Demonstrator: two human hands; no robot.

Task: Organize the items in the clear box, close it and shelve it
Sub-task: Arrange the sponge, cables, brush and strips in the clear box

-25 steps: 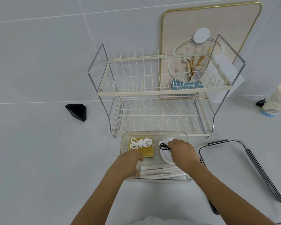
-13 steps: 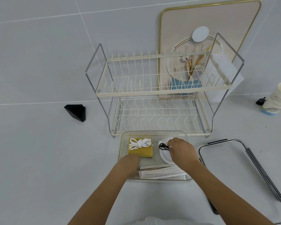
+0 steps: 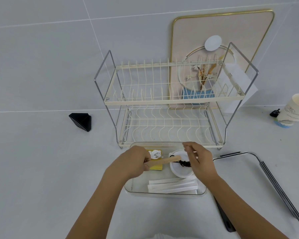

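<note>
Gripping a wooden stick [image 3: 164,161], the left hand [image 3: 135,163] hovers over the clear box [image 3: 166,193]; right hand [image 3: 199,161] fingers [image 3: 188,149] hang loosely curled, holding nothing.

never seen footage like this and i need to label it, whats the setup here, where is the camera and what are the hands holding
There is no machine: a person works with bare hands, and one wide camera on their head looks down at them. The left hand grips a flat wooden stick over the clear box. The right hand hovers over a round white container with a black cord on it; whether it pinches anything is unclear. The box also holds a yellow pad, a knotted white cord and white strips. Behind stands a two-tier wire rack; the lid lies to the right.
</note>
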